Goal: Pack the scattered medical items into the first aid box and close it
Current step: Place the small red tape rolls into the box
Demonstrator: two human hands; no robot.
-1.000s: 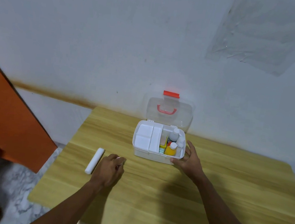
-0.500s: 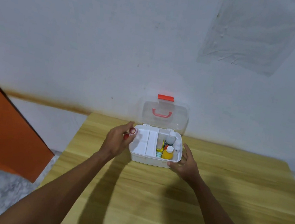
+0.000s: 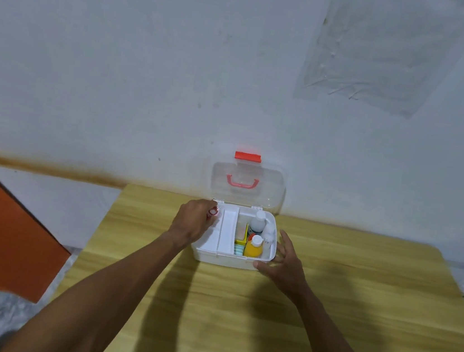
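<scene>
Wooden table: white first aid box, clear lid raised; left hand fingers pinch small red-white item; right hand fingers released.

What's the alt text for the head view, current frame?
A person's left hand holds a small red-and-white item over the left tray compartment of an open white plastic first aid box on a light wooden table, while the right hand steadies the box's front right corner. Its clear lid stands raised; a yellow bottle and white bottle sit inside.
</scene>
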